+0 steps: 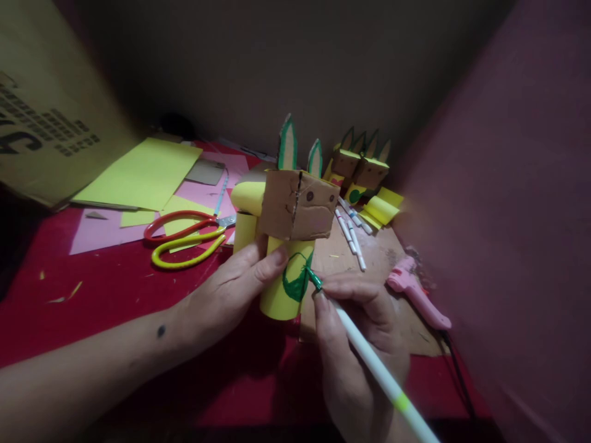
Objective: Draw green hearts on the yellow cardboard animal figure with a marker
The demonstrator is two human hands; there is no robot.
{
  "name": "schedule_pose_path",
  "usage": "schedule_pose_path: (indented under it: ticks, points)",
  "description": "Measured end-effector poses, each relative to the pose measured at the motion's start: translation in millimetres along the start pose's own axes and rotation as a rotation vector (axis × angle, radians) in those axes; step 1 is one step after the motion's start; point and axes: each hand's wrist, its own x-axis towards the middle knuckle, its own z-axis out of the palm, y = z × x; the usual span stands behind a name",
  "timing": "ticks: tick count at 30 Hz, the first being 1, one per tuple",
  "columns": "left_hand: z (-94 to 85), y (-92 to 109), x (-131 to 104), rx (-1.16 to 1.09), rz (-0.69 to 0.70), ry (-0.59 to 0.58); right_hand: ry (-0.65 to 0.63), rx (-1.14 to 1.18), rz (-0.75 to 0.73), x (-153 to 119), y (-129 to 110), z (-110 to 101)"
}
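1. A dark red cloth covers the table beneath a dim grey wall.
2. The left hand pinches the box-headed, long-eared figure by its yellow paper tube, thumb in front and the other fingers mostly hidden; this probably steadies the curved surface.
3. The figure is centred before the wearer, apparently raised above the cloth, front outward, likely for a clear view of the partly filled green oval.
4. The right hand pinches a white green-tipped marker close to its tip, presumably for fine control; the tip meets the oval's right edge.
5. Loose markers lie beyond on the cardboard sheet, seemingly within easy reach.
6. The pink glue gun rests at right, the red-and-yellow-handled scissors at left, both outside the working space.
7. Two similar figures stand behind, perhaps set back from handling.
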Motion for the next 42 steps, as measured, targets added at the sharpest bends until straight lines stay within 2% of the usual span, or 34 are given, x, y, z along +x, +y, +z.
schedule_pose_path:
  ticks: [6, 14, 21, 28, 33, 42]
  points:
    - [-0.9, 1.2, -1.2, 0.028, -0.048, 0.018, -0.067, 0.011, -0.047, 1.9, 0.1, -2.0]
    - [-0.5, 1.7, -1.5, 0.059, -0.038, 0.044, -0.003, -0.008, -0.020, 2.6, -0.2, 1.1]
    - [-6.1, -0.6, -2.0, 0.074, -0.024, 0.024, -0.069, 0.046, -0.041, 2.8, 2.6, 3.4]
    - [-9.7, -5.3, -3.2, 0.034, -0.034, 0.033, -0.054, 0.072, -0.045, -0.5, 4.0, 2.0]
    - [-4.8, 1.6, -5.3, -0.017, -0.089, 0.052, -0.041, 0.075, -0.023, -0.7, 2.9, 0.8]
    - [2.7, 6.3, -2.0, -0.042, -0.068, 0.061, -0.002, 0.055, -0.026, 0.4, 2.7, 1.1]
